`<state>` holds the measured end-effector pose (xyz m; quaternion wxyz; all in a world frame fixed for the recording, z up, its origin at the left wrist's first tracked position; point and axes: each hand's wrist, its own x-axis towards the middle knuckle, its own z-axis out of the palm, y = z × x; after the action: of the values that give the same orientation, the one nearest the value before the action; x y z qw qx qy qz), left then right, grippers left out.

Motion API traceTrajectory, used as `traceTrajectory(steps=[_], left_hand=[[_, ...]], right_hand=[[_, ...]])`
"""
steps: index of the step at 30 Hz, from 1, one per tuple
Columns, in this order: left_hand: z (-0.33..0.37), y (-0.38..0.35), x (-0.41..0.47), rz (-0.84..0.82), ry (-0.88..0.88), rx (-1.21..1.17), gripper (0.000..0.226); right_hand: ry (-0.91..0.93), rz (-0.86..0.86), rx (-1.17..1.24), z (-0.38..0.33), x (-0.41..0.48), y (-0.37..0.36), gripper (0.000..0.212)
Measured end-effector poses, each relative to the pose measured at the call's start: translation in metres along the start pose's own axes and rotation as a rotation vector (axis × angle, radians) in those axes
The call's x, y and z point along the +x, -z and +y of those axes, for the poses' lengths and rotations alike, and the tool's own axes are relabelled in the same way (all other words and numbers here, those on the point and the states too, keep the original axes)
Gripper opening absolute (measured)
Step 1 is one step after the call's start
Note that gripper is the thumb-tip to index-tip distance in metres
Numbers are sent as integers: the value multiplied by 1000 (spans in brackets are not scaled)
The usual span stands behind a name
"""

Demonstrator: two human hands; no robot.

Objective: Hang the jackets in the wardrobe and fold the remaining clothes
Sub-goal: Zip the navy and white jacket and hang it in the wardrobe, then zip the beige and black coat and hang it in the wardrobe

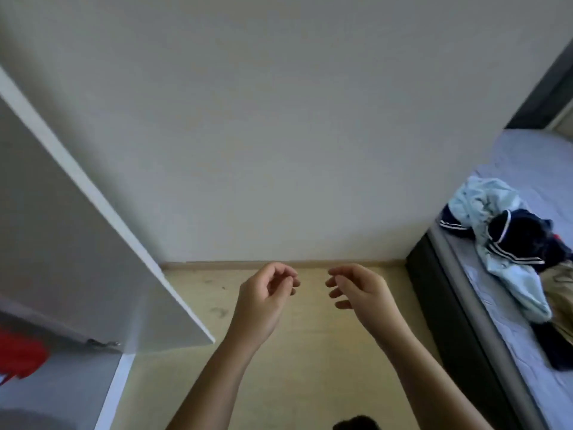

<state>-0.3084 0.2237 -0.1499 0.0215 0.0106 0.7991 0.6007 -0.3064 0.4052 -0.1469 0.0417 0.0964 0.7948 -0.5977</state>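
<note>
Red cloth (21,356) shows far to the left of the left hand (263,299) and lower, inside the wardrobe (119,380). The white wardrobe door (77,243) stands open just left of that hand. Both the left hand and the right hand (359,290) hover near each other above the pale floor (310,352), fingers loosely curled, holding nothing. Well right of the right hand, a heap of clothes (508,240) in pale blue, navy and beige lies on the bed (527,156).

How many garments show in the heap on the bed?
3 at least: a crumpled light blue garment nearest the wall, a navy white-striped garment across it, tan fabric at the frame's right edge. Others may be hidden.
</note>
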Motion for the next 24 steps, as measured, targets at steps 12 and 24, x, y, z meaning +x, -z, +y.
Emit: traceTrajectory(steps=[12,24], left_hand=[[64,-229,90,-490,-149,-3,17],[123,-510,224,-939,-174,-20,20]], right_hand=[[-177,480,161,78,14,195,22],[-375,864,261,124,88,410,20]])
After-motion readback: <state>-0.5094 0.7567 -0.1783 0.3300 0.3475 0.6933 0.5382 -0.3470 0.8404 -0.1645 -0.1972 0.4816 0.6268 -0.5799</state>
